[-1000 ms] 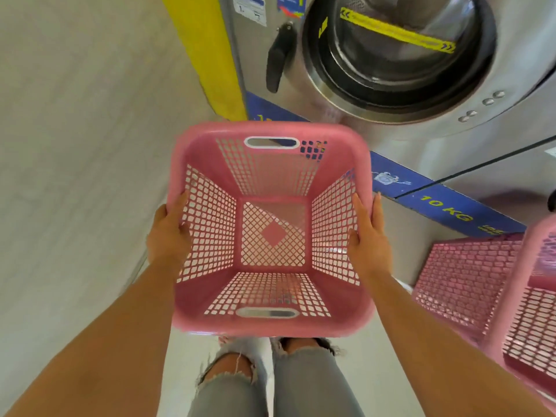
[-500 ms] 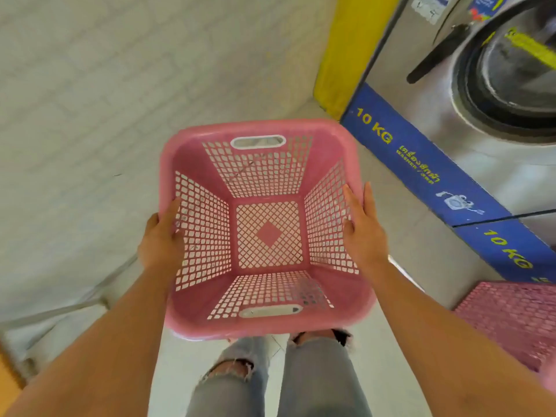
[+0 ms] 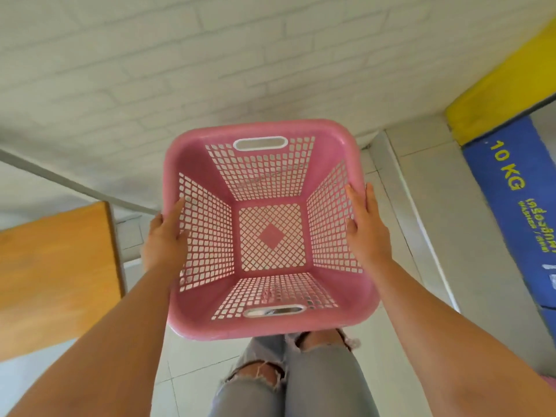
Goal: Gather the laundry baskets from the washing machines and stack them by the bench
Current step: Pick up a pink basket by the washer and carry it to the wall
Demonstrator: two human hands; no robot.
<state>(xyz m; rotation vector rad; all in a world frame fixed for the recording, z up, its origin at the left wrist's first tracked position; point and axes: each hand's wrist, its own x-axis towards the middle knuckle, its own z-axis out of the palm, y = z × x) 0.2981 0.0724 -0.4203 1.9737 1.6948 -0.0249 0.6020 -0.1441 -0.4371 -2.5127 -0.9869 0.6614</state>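
Two hands on one basket: the left hand (image 3: 165, 245) clamps the left rim, the right hand (image 3: 367, 233) grips the right rim, the pink basket (image 3: 264, 328) held above the floor, empty. One wooden bench (image 3: 57, 272) at left, one blue washer panel (image 3: 511, 206) far right.

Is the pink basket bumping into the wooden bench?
Apart. In the head view, the pink basket is held up by the left hand and right hand, and floor tiles show between it and the wooden bench.

Left hand (image 3: 164, 245) and right hand (image 3: 367, 233) grip pink basket (image 3: 264, 328) beside wooden bench (image 3: 57, 275)
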